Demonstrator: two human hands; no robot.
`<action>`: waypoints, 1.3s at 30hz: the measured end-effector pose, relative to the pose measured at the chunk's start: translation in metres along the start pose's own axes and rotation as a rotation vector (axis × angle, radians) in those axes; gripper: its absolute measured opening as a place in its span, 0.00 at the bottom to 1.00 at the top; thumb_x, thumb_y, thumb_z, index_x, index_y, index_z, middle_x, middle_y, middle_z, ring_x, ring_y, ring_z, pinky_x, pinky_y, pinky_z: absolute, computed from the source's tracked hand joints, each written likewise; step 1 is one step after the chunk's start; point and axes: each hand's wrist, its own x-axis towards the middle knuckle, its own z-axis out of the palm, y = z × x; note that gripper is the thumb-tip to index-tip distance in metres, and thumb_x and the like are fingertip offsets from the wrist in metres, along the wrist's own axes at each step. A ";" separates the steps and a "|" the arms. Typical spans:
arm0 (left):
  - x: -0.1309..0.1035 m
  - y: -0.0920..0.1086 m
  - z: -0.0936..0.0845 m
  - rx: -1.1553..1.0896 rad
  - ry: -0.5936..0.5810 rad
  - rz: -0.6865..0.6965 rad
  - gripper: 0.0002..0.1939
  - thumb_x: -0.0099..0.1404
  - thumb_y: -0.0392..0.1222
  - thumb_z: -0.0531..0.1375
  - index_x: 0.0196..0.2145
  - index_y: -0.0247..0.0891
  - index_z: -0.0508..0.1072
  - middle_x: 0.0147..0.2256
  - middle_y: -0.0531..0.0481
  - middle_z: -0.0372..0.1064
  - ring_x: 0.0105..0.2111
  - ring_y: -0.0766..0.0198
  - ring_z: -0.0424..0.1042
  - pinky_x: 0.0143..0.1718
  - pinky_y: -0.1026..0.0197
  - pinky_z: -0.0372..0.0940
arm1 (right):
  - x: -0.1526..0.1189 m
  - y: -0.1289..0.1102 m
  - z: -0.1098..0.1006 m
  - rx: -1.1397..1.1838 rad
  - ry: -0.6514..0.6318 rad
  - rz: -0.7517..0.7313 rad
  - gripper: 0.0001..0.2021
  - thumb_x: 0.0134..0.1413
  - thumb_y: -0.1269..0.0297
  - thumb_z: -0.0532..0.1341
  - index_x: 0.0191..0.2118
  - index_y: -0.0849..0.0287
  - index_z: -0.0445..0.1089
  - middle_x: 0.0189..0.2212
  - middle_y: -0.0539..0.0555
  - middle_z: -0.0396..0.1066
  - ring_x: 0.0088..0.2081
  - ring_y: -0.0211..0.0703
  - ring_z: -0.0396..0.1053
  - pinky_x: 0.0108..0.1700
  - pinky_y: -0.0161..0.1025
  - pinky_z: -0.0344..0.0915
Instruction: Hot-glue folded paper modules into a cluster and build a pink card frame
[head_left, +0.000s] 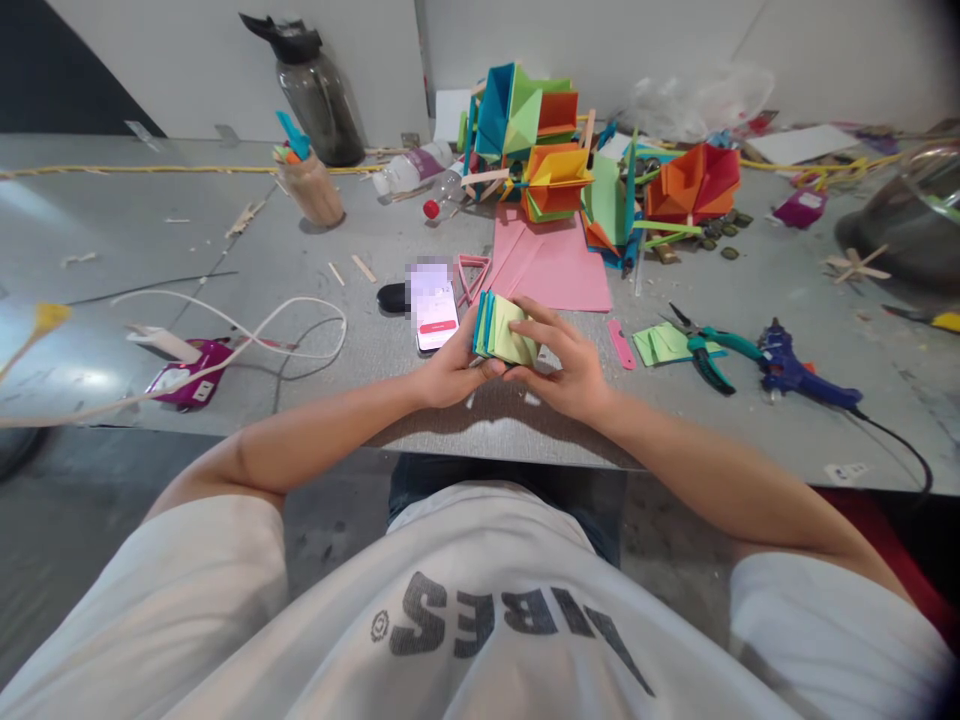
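Note:
A small stack of folded green and blue paper (513,334) is held between both hands above the table's front edge. My left hand (457,370) grips its left side and lower edge, fingers partly hidden behind it. My right hand (562,362) holds the right side, with fingertips on the green top face and the thumb at the lower corner. Just behind the stack lie pink paper sheets (577,270) and a folded pink paper triangle (472,272). A lit phone (436,310) rests left of the stack.
Colourful folded-paper shapes (555,180) stand at the back. On the right are green paper pieces (664,344), pliers (712,350) and a blue glue gun (806,375). A stick jar (313,190), dark bottle (319,105) and purple power block (195,375) with white cable are left.

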 end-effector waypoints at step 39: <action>0.011 0.020 0.012 -0.483 0.115 -0.287 0.39 0.71 0.80 0.74 0.63 0.49 0.85 0.64 0.41 0.87 0.66 0.45 0.86 0.69 0.42 0.81 | 0.003 0.012 -0.001 -0.119 -0.258 -0.183 0.50 0.76 0.54 0.64 0.94 0.45 0.43 0.91 0.59 0.56 0.91 0.65 0.55 0.91 0.73 0.54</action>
